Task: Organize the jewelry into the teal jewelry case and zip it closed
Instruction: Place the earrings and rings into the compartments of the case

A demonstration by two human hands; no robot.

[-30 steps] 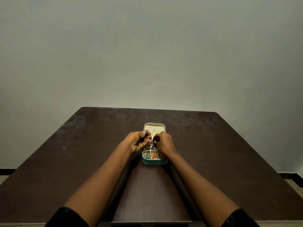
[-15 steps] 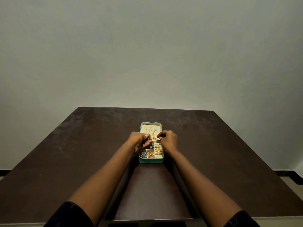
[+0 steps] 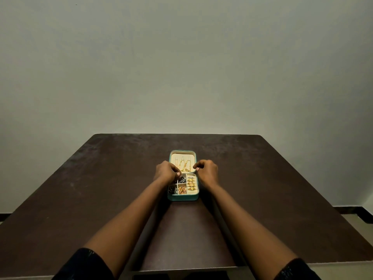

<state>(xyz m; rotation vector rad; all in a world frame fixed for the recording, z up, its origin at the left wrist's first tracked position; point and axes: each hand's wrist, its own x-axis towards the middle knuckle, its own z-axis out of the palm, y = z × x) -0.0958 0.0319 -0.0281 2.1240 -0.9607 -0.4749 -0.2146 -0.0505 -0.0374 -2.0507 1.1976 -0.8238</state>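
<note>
with the teal jewelry case (image 3: 182, 198) open flat at the table's (image 3: 101, 188) middle, ease the left hand (image 3: 166, 171), curled over the far-left compartment with any pinch too small to tell, down among the dark beads (image 3: 182, 180), steadying the rim with the curled right hand (image 3: 207, 172), grip likewise unclear.

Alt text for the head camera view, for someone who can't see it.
An open teal jewelry case lies on a dark table, gold chains in its lid, small pieces in its compartments. The left hand curls over its left side, the right hand by its right edge.
</note>
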